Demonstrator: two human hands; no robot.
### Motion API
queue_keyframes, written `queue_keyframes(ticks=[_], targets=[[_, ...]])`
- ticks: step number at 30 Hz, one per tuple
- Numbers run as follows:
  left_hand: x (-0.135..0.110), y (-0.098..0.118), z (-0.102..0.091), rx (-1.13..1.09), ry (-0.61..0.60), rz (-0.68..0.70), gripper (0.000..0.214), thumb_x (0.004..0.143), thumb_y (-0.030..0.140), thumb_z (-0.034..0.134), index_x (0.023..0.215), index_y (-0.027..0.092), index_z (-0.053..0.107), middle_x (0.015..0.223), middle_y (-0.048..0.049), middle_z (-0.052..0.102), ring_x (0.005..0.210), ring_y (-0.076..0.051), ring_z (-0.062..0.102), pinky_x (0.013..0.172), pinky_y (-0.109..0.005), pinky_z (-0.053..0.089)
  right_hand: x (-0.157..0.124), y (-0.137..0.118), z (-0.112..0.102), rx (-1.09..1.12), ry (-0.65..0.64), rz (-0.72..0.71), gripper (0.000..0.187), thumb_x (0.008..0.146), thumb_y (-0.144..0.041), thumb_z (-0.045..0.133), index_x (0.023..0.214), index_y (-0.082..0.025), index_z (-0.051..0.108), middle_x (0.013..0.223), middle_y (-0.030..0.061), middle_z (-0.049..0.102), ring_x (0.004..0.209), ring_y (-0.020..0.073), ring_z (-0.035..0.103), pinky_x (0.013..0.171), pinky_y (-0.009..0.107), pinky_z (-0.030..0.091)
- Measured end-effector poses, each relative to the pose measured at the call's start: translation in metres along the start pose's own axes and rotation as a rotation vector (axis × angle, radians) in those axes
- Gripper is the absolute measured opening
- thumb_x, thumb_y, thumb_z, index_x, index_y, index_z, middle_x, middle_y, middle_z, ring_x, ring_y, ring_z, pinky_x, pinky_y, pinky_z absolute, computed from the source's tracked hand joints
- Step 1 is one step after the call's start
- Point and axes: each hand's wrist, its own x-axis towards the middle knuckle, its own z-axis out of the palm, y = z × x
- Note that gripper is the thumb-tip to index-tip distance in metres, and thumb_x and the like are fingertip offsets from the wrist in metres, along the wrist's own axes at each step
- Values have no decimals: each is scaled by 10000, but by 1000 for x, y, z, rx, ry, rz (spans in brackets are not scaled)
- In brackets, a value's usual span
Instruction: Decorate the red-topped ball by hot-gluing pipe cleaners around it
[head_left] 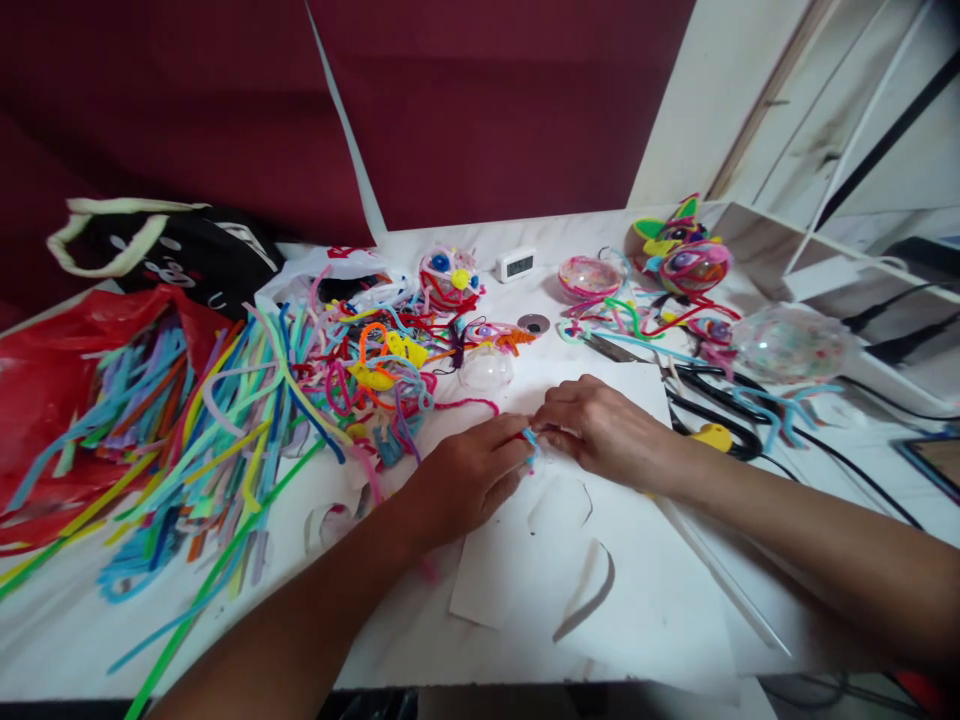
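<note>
Frame centre; left grip (474, 468) pinches a small light-blue piece (531, 438); right grip (604, 425) just beside, its hold I can't tell; white paper (517, 565) below

Single head cam here, fairly close in, peering forward and down over the worktop (67, 640), dark red backdrop (285, 110) across the top left and centre.

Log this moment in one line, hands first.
left hand: at small light-blue piece; right hand: close beside it; below: white paper; left side: pipe cleaners
</note>
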Motion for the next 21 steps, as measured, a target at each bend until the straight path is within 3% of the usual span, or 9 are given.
queue_keyframes(ticks=[4,8,17,21], targets=[[-2,-2,4,-7,40,-57,283,912,254,508,1176,176,442,1359,-153,483,1260,-230,493,999,-368,475,-2,1,1,14,7,0,163,902,-177,513,931,-156,672,850,62,651,847,195,592,770,332,363],[-1,0,7,-28,110,-170,384,828,295,624,1133,165,429,1383,-195,410,1332,-287,389,1041,-440,436,-3,2,2,16,12,-3,157,900,-185,521,925,-156,674,842,65,652,845,198,592,772,336,368],[-2,1,13,-48,119,-236,451,733,273,715,1067,199,421,1348,-164,390,1271,-300,432,1022,-458,439,-2,2,2,20,12,3,156,903,-192,521,917,-158,672,838,61,650,845,191,593,778,331,374],[-4,2,15,1,128,-255,480,705,337,740,1051,195,438,1252,-139,434,1175,-300,476,953,-457,468,-3,3,3,28,14,-1,156,903,-192,520,919,-159,671,845,61,651,851,189,596,780,329,374]])
